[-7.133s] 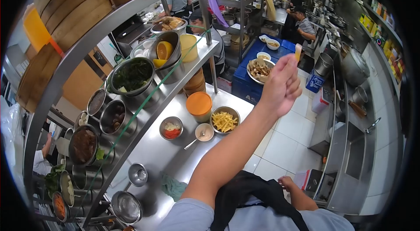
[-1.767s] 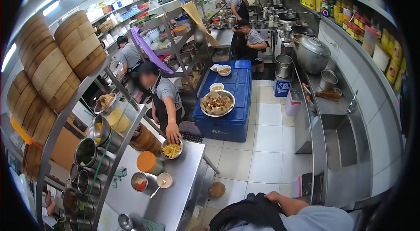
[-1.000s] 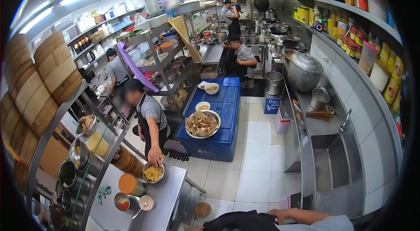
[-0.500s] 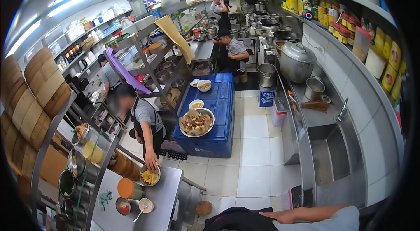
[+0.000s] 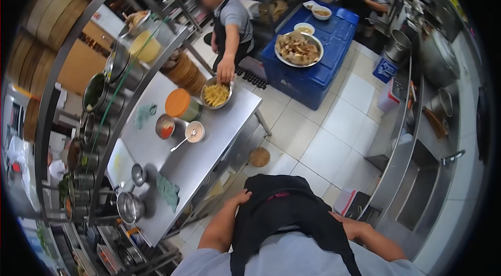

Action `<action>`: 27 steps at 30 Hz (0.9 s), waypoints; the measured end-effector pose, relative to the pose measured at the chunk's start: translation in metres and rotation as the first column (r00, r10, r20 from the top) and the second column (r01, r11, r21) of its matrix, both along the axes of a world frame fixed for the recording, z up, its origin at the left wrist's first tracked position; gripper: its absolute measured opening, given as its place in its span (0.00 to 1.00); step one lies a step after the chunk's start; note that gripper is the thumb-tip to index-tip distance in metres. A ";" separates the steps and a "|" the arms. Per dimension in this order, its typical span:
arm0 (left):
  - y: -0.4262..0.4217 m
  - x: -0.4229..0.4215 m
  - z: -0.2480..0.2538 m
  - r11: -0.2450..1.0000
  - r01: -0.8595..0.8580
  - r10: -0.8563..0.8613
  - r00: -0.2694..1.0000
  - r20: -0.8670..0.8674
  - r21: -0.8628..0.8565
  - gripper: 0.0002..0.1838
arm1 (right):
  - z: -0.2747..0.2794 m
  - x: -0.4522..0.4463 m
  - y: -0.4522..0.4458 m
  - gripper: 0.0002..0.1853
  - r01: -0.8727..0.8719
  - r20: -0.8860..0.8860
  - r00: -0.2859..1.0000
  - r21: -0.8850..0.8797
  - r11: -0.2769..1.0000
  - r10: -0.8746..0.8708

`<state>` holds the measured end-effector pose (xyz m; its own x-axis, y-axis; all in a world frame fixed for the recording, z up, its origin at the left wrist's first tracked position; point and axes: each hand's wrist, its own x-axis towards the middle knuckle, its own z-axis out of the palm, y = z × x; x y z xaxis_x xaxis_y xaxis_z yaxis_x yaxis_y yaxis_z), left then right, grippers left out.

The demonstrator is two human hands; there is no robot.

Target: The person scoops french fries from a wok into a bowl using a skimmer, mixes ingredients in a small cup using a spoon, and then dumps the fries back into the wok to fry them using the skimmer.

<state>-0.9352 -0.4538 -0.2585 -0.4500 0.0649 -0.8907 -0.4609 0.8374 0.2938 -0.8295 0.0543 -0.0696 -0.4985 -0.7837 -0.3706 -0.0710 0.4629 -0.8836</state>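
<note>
My left hand [image 5: 240, 197] rests against the left side of the black apron [image 5: 287, 208] on my body. Its fingers lie along the apron's edge, partly hidden, with nothing seen in them. On the other side, my right hand [image 5: 345, 222] lies flat at the apron's right edge, fingers stretched out and holding nothing visible. To my left stands a steel table [image 5: 209, 140], apart from my hands. On it are a bowl of fries [image 5: 216, 95], an orange-lidded container [image 5: 181, 103] and a cup of pinkish sauce [image 5: 194, 131] with a spoon.
A crouching co-worker [image 5: 233, 30] reaches a hand to the fries bowl. A blue chest [image 5: 313, 85] carries a large bowl of brown food [image 5: 298, 50] and smaller bowls. A steel sink [image 5: 415, 197] runs along the right. A round stool [image 5: 259, 157] stands on the tiled floor.
My view has swung left and down, bringing more of the steel table, my apron and my left hand into sight. The co-worker's hand remains at the fries bowl.
</note>
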 end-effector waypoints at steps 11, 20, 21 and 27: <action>-0.025 0.020 0.054 0.861 -0.503 0.494 0.790 -0.363 0.076 0.42 | -0.016 -0.042 -0.005 0.51 -0.119 0.109 0.983 -0.218 0.969 0.145; -0.012 0.015 0.078 0.785 -0.569 0.609 0.641 -0.466 0.244 0.45 | 0.008 -0.071 -0.022 0.59 -0.107 0.317 0.938 -0.107 0.988 0.136; -0.011 0.011 0.081 0.798 -0.561 0.594 0.669 -0.447 0.222 0.46 | 0.008 -0.074 -0.023 0.58 -0.096 0.318 0.940 -0.106 0.990 0.125; -0.012 -0.019 0.065 0.906 -0.422 0.398 0.838 -0.373 0.017 0.47 | -0.022 -0.065 -0.019 0.52 0.053 0.395 0.919 -0.173 0.984 0.020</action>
<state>-0.9542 -0.4656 -0.1937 -0.7114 -0.2478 -0.6576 -0.6390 0.6177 0.4585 -0.8944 0.0352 -0.0919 -0.3545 -0.8471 -0.3959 0.3053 0.2953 -0.9053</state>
